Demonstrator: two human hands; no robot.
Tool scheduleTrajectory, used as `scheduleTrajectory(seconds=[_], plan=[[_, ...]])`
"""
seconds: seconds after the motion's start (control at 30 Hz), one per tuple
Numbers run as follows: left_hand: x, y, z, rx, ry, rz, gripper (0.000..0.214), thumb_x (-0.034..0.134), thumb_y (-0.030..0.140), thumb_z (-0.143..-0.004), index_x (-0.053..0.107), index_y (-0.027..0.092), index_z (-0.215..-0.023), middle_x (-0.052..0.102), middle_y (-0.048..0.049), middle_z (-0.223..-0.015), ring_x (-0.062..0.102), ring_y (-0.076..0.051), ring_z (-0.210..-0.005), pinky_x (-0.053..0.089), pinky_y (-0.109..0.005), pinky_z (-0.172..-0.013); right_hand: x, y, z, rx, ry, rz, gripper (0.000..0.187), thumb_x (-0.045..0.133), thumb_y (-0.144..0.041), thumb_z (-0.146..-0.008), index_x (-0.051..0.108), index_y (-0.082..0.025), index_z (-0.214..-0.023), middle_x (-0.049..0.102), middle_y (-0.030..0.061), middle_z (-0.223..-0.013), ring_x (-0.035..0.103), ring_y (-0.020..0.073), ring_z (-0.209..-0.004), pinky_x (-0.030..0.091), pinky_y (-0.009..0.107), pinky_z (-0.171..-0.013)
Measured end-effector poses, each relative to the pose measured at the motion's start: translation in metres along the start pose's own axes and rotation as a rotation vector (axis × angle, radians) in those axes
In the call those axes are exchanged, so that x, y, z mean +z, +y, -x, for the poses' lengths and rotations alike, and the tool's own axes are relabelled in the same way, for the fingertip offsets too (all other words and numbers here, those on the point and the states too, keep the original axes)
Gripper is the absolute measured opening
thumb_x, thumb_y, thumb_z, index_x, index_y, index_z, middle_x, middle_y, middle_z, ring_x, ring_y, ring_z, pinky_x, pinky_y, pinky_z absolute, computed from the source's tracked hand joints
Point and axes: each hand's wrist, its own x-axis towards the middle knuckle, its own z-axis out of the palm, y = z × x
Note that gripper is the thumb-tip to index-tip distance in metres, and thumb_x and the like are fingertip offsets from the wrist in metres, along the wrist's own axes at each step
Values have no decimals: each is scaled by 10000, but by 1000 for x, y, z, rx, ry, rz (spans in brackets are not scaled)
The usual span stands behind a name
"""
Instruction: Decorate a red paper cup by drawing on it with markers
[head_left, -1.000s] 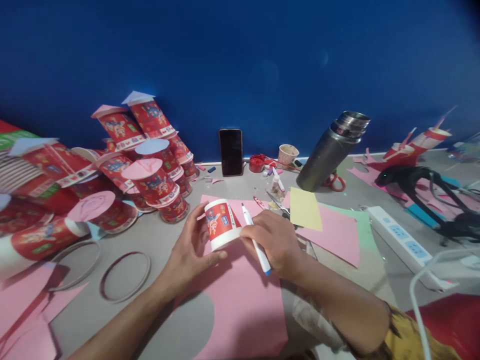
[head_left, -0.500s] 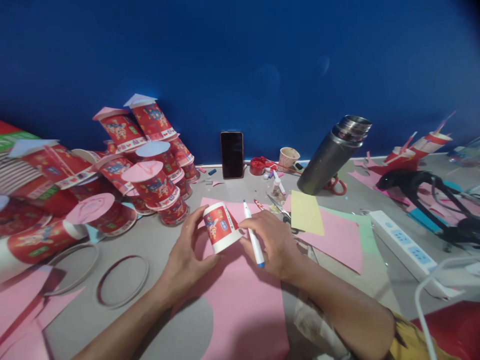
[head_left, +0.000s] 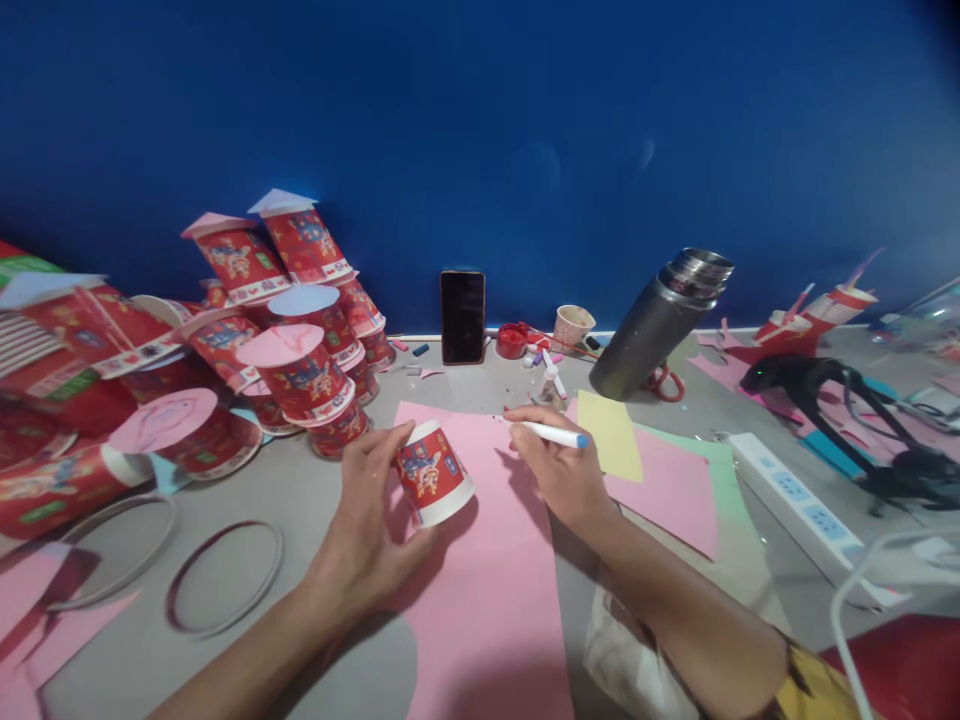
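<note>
My left hand (head_left: 367,520) grips a red and white paper cup (head_left: 431,483), held upside down and tilted above a pink paper sheet (head_left: 480,590). My right hand (head_left: 555,465) pinches a white marker (head_left: 547,432) with a blue cap, lying nearly level, its tip pointing left over the pink sheet. The two hands are a short gap apart, the cup between them.
A pile of red paper cups (head_left: 285,330) with paper lids fills the left. Two paper rings (head_left: 225,575) lie front left. A phone (head_left: 462,316) leans on the blue wall. A steel flask (head_left: 652,320), yellow paper (head_left: 609,435), power strip (head_left: 795,495) and black stand (head_left: 840,400) sit right.
My left hand has lifted the cup off the pink sheet and drawn it left and nearer. My right hand let go of the cup, moved right and turned the marker level.
</note>
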Motion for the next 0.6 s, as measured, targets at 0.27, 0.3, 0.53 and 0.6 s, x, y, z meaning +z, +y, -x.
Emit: scheduleTrajectory(seconds=[0.27,0.3,0.53,0.6], plan=[[0,-12,3,200,-6,-223,951,749,281,-842,325,303,-1693,501,-177,-1475,534,-434,-1428,520,-619,-1176,2,7,-13,-200,-499,932,685,878,-69,-743,654,-167,-1382,707,158,-1241,657,316,-1111,575,405,-918],[0,-14,3,215,-12,-236,945,739,280,-856,315,307,-1701,499,-175,-1482,531,-431,-1429,519,-612,-1175,0,4,-17,-186,-541,1011,676,903,-99,-739,657,-152,-1366,702,168,-1236,649,325,-1111,569,410,-909],[-1,-18,-1,270,-7,-280,915,692,305,-942,253,374,-1742,507,-172,-1458,547,-455,-1383,483,-667,-1172,-29,-10,-46,-183,-540,1131,245,669,-119,-989,728,-207,-1210,759,118,-1120,690,282,-1084,524,355,-850],[0,-19,0,262,-14,-274,899,678,308,-957,249,378,-1744,502,-177,-1482,540,-463,-1391,482,-680,-1167,-41,-11,-66,-33,-420,1108,208,656,-125,-1002,737,-208,-1175,785,98,-1053,713,251,-1027,506,311,-778]])
